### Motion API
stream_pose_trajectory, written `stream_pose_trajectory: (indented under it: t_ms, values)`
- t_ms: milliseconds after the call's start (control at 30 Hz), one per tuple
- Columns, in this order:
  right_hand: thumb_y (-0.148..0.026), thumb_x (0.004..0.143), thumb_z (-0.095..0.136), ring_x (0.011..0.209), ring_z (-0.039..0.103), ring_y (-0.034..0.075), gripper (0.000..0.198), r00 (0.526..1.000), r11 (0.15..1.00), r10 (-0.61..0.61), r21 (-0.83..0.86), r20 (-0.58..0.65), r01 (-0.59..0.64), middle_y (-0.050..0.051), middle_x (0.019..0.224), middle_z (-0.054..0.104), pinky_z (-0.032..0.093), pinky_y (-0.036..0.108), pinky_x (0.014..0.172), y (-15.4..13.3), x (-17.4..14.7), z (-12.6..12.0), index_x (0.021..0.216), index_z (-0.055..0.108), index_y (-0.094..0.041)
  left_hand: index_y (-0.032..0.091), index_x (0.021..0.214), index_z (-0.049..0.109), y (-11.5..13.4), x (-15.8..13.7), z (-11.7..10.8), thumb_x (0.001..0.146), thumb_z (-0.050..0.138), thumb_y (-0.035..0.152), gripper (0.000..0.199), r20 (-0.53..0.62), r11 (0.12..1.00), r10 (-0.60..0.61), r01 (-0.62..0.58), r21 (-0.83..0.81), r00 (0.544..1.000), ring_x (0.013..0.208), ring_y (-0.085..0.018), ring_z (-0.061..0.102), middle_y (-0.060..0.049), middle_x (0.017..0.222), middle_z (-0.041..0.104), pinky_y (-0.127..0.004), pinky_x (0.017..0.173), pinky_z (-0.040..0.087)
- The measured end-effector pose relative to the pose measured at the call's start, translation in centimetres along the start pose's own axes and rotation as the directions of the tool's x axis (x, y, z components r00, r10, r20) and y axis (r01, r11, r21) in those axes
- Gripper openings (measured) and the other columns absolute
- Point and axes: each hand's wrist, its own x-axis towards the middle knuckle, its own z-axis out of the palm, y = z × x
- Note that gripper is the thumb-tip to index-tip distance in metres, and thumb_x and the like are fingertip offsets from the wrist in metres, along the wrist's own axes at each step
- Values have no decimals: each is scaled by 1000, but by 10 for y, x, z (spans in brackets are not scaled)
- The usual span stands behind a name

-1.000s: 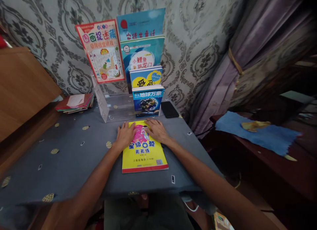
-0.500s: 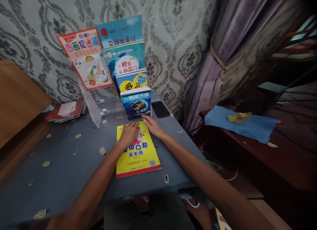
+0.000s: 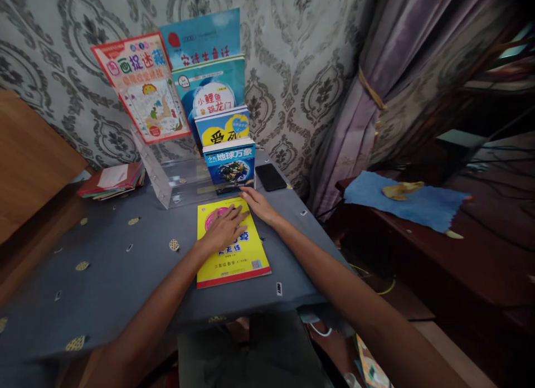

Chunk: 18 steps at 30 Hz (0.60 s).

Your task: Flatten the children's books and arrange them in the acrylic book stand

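Observation:
A yellow workbook [image 3: 234,265] with a red bottom edge lies flat on the cloth-covered table [image 3: 167,287]. My left hand [image 3: 223,232] rests on its cover, open with fingers spread, hiding part of the title. At the book's upper right corner is my right hand [image 3: 261,205], its fingers stretched out and holding nothing; whether it touches the corner I cannot tell. Just behind stands a clear acrylic rack [image 3: 156,179]. In it are several upright books, among them a blue earth book [image 3: 232,168] in front and a red-bordered book [image 3: 150,106] at the left.
Right of the rack lies a black phone [image 3: 271,178]. A pile of booklets [image 3: 112,179] sits at the table's left back. To the right, a dark red wooden surface [image 3: 418,243] bears a blue cloth [image 3: 371,195]. A tied purple curtain [image 3: 346,137] hangs at the wall.
My left hand has shifted right and down across the cover, its fingers spreading and uncovering a pink circle. My right hand stays near the corner. The whole view has moved slightly.

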Motion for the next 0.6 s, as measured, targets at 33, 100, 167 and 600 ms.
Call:
stream_pose_trajectory:
  t_ms: [33, 100, 167, 600]
  values:
    - [-50, 100, 42, 124, 61, 24, 46, 1000, 1000, -1, -5, 2, 1, 9, 135, 65, 46, 42, 108, -1, 0, 0, 134, 58, -23, 30, 155, 36, 3, -7, 2, 105, 32, 44, 52, 7, 999, 37, -37, -3, 999, 155, -32, 18, -8, 166, 28, -68, 118, 20]
    - [-49, 100, 42, 123, 62, 24, 45, 1000, 1000, -3, -20, 5, 3, 10, 134, 65, 47, 42, 107, -2, -1, 0, 132, 58, -23, 32, 155, 36, 8, -21, 7, 105, 33, 46, 52, 12, 995, 103, -103, -4, 995, 155, -30, 18, -7, 166, 29, -66, 119, 21]
    - [-47, 100, 41, 123, 62, 24, 44, 1000, 999, -4, -41, 8, 5, 10, 134, 66, 47, 42, 107, -3, -1, 1, 132, 59, -22, 33, 154, 36, 15, -36, 13, 105, 34, 48, 52, 6, 988, 156, -156, 2, 988, 155, -29, 18, -7, 165, 31, -64, 121, 19]
    - [-44, 102, 35, 133, 55, 27, 48, 991, 920, -40, -383, 125, 86, 13, 142, 60, 40, 50, 113, -36, -43, 9, 141, 51, -22, 24, 137, 57, 3, -70, 23, 104, 38, 33, 40, -240, 990, -63, 31, -135, 969, 142, -24, 44, -11, 147, 56, -52, 122, 24]
